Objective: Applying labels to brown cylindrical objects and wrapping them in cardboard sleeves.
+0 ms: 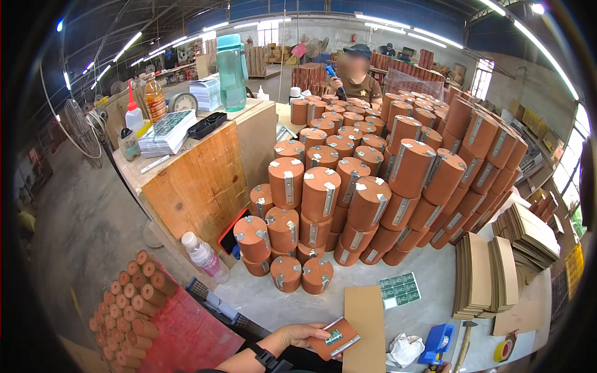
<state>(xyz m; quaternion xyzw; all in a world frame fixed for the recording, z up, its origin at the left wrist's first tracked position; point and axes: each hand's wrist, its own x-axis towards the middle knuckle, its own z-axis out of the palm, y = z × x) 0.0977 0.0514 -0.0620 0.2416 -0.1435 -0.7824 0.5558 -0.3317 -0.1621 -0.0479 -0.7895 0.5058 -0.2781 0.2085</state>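
Note:
My left hand point(303, 334) is closed on a reddish-brown cylinder point(324, 345) at the lower middle. The cylinder carries a green label and a metal strip along one side. A flat piece of brown cardboard point(364, 320) lies just right of it. Only a small part of my right hand point(443, 368) shows at the lower edge, beside a blue tape dispenser point(438, 344); its fingers are mostly cut off. A crumpled white wad point(405, 350) lies left of the dispenser. Beyond the cardboard is a sheet of green labels point(400, 290).
Stacked reddish-brown cylinders point(321, 188) fill the table's far side. To the right are a hammer point(465, 345), a yellow tape roll point(502, 350) and folded cardboard point(477, 273). A plastic bottle point(204, 256) stands left, near a wooden cabinet point(194, 180). Another person point(360, 81) is beyond the stacks.

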